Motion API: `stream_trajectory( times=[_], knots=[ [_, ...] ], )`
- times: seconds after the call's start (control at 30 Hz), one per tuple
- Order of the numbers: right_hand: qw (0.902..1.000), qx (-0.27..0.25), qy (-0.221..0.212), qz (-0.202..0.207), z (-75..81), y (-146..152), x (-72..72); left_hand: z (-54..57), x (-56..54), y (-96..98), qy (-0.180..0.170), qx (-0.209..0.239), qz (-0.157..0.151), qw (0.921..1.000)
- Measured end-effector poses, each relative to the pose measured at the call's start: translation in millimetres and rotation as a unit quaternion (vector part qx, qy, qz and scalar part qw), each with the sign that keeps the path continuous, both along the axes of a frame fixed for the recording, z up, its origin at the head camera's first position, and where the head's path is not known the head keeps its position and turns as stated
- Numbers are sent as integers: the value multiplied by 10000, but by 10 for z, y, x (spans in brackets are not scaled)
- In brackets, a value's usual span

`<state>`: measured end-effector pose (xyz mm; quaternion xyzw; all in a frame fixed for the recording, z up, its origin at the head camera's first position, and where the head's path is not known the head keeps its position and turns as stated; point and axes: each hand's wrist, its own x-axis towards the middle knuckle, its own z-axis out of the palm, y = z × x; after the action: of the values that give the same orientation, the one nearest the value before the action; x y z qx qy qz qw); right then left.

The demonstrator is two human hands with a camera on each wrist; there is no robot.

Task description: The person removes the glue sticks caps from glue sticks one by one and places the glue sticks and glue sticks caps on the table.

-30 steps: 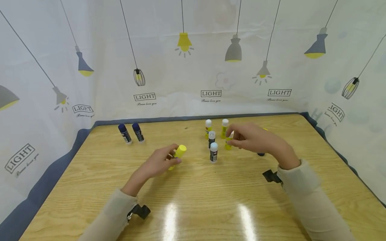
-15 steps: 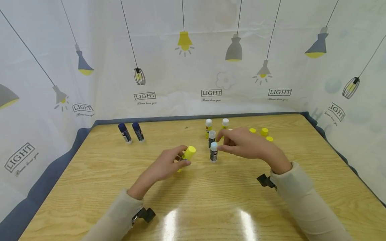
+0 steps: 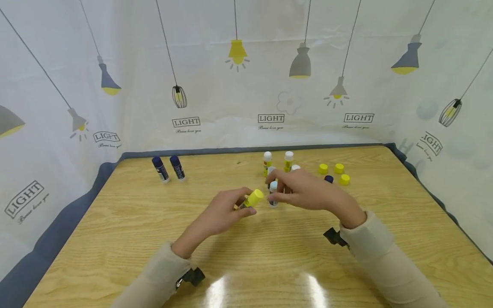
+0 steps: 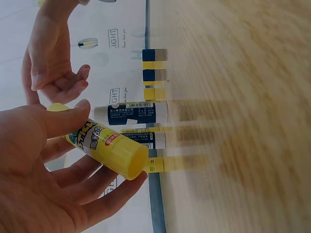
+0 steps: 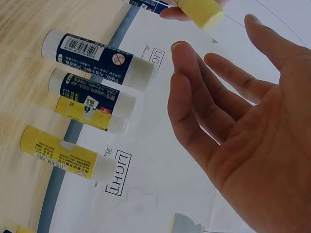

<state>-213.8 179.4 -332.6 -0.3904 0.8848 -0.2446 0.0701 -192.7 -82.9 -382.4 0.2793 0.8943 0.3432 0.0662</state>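
My left hand (image 3: 223, 210) grips a yellow glue stick (image 3: 255, 197) with a yellow cap, tilted and lifted off the table. In the left wrist view the yellow glue stick (image 4: 109, 145) lies between thumb and fingers. My right hand (image 3: 306, 190) hovers just right of it, fingers loosely bent, holding nothing; the right wrist view shows a gap between its fingers and thumb. Beneath and behind this hand stand white-topped glue sticks: a navy-labelled one (image 5: 97, 58), another navy one (image 5: 87, 92) and yellow ones (image 5: 63, 153). The hand partly hides them in the head view.
Two navy-capped glue sticks (image 3: 160, 170) stand at the back left of the wooden table (image 3: 127, 222). At the back right are loose yellow caps (image 3: 339, 168) and a navy cap (image 3: 328, 179), partly behind my right hand. A printed cloth (image 3: 215, 85) rises behind the table.
My left hand has moved right, carrying the yellow glue stick toward the right hand. My right hand has moved left from the rear yellow glue stick, uncovering the loose caps.
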Motion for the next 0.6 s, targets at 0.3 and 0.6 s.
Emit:
stream_trajectory(
  times=[0.3,0.6],
  knots=[
    [9995,-47,-301,75,-20,-70,37,-14,59,87,453,-122,-48,9989],
    [9988,-63,-453,194,-40,-119,47,-40,72,138,960,-115,-9,9953]
  ],
)
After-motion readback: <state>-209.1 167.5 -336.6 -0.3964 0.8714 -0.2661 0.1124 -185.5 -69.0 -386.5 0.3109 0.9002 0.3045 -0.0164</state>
